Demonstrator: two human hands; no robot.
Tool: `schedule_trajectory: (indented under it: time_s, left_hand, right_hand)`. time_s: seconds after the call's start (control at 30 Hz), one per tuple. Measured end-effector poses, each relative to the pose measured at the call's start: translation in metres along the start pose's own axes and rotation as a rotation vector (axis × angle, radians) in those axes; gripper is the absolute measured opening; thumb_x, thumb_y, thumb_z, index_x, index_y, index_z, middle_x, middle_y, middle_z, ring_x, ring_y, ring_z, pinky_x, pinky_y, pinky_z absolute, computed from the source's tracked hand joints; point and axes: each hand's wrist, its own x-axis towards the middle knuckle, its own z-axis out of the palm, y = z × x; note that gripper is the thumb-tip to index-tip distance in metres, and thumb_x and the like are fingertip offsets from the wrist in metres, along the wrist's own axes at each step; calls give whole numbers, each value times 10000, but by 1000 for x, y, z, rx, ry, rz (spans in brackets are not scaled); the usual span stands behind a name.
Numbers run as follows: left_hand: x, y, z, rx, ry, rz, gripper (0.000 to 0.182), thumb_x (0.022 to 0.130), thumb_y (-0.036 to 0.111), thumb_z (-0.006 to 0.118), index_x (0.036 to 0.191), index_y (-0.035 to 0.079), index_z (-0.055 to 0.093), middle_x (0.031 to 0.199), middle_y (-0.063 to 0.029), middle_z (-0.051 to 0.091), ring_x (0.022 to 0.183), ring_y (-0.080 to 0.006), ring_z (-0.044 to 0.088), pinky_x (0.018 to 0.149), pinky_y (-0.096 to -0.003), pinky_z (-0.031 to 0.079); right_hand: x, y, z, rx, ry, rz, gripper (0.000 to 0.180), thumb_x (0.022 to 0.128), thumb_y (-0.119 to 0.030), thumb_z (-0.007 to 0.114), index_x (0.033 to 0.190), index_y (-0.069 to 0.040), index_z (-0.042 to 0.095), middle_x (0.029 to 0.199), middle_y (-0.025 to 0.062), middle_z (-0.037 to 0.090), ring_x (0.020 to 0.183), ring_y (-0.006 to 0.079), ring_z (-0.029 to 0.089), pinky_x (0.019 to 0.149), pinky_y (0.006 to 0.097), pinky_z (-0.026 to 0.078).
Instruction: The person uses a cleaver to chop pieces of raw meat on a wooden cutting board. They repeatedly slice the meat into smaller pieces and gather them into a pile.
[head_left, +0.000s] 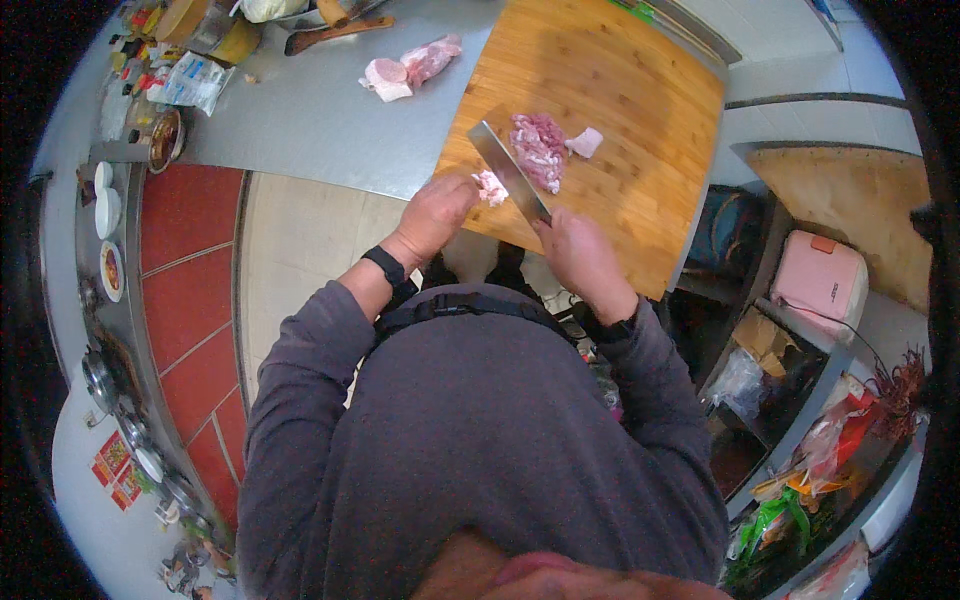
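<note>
My right hand (576, 244) is closed around the handle of a cleaver (510, 171), whose broad blade points up and left over the wooden cutting board (637, 97). At the board's near left edge, my left hand (446, 206) has its fingertips at a small pile of pale cut meat (491, 188); whether they grip a piece is hidden. Right of the blade lies a heap of sliced pink meat (538, 150), with a pale piece of fat or skin (584, 142) beside it. A larger piece of raw meat (412, 67) rests on the metal counter, left of the board.
The metal counter (315, 127) bears a wooden-handled utensil (337, 35), a plastic packet (193, 82) and a bowl of dark liquid (165, 140). Several dishes and pans line the far left worktop. A pink appliance (819, 281) stands on a shelf at the right.
</note>
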Motion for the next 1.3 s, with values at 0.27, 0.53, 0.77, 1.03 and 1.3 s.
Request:
schedule_trajectory:
  time_s: [0.27,0.53,0.77,1.03,1.3]
  left_hand:
    - [2,4,4,-40,-21,-10,172,946,80,692,1118,72,688,1143,-160,719,1060,-395,687,898,-460,577]
    - [12,9,-14,53,-71,75,390,866,28,663,1253,70,674,1351,-124,662,1266,-332,622,1060,-440,507]
    - [49,18,-22,240,-285,319,482,892,46,621,1371,93,649,1478,-78,602,1419,-277,510,1194,-449,380]
    - [54,9,-22,160,-473,148,372,918,125,676,1279,39,665,1321,-157,640,1288,-380,570,1088,-476,470]
    - [46,21,-10,115,-237,-3,312,927,141,701,1224,49,686,1215,-182,648,1165,-407,607,989,-487,518]
  right_hand:
    - [4,-9,-5,174,12,28,308,1055,-276,607,1035,30,638,907,321,680,876,528,648,727,570,508]
    - [3,10,-20,164,98,4,285,1045,-248,617,1026,35,647,906,307,676,876,518,647,728,557,508]
    - [-8,22,-18,140,129,17,339,1043,-293,607,976,32,681,919,323,686,872,524,660,730,589,507]
    - [-19,28,-21,85,89,110,353,1051,-319,598,969,19,660,913,317,690,864,530,663,730,594,509]
    - [-18,33,-13,47,55,86,350,1060,-313,601,975,26,618,867,316,673,846,527,647,723,587,494]
